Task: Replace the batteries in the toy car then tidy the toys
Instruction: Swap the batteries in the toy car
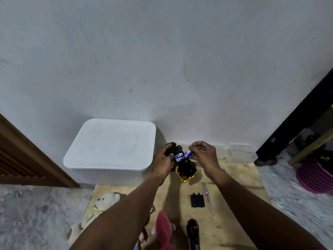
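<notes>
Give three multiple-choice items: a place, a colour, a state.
1. The black battery cover lies: A on the wooden board beside the screwdriver; B on bare floor; C in a drawer.
2. The battery pinched by the right hand is: A red; B blue; C green.
3. The toy car in the left hand is: A upright on its wheels; B upside down, compartment open; C boxed.
Answers: 1 A, it lies left of the screwdriver; 2 B, blue wrap shows; 3 B, underside up, batteries exposed.
</notes>
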Tool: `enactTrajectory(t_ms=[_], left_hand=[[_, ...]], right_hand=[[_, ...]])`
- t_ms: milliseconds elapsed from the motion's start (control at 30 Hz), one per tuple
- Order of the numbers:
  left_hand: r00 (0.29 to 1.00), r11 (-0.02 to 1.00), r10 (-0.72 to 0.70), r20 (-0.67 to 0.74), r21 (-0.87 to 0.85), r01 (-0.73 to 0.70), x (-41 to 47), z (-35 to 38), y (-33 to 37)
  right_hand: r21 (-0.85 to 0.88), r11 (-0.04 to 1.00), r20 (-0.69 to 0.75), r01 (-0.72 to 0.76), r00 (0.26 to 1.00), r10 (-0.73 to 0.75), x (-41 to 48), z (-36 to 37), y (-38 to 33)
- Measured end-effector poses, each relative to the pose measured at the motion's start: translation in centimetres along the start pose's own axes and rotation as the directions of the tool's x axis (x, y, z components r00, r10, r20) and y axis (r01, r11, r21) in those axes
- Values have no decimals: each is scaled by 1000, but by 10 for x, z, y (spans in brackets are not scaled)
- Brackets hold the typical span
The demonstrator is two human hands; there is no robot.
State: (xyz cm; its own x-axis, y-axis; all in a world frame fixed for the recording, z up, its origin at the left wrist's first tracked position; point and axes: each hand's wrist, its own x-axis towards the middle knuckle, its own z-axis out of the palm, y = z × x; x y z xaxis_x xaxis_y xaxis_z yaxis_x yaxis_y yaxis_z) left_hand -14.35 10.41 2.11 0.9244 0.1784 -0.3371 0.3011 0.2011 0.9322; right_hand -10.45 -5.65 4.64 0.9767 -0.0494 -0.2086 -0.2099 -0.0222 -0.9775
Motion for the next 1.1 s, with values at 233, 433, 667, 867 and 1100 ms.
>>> enactTrajectory(t_ms=[233,433,667,867,1100], left_hand=[[995,998,-28,95,57,23,-9,3,11],[989,995,-49,140,90,36,-10,4,18],[986,992,-87,145,100,73,-9,2,23],[983,992,-95,158,102,79,-10,2,27],[982,990,-96,164,121,77,-11,3,26]], right_hand=[[-297,950,255,94,967,-16,-5,-1,-13],[-526,730,506,437,850,-145,-11,-10,-4],[-555,536,658,636,730,-185,-7,-17,-1],[-527,456,729,717,658,-191,-7,-20,-6],[-546,333,778,769,613,-140,-6,-22,-10]])
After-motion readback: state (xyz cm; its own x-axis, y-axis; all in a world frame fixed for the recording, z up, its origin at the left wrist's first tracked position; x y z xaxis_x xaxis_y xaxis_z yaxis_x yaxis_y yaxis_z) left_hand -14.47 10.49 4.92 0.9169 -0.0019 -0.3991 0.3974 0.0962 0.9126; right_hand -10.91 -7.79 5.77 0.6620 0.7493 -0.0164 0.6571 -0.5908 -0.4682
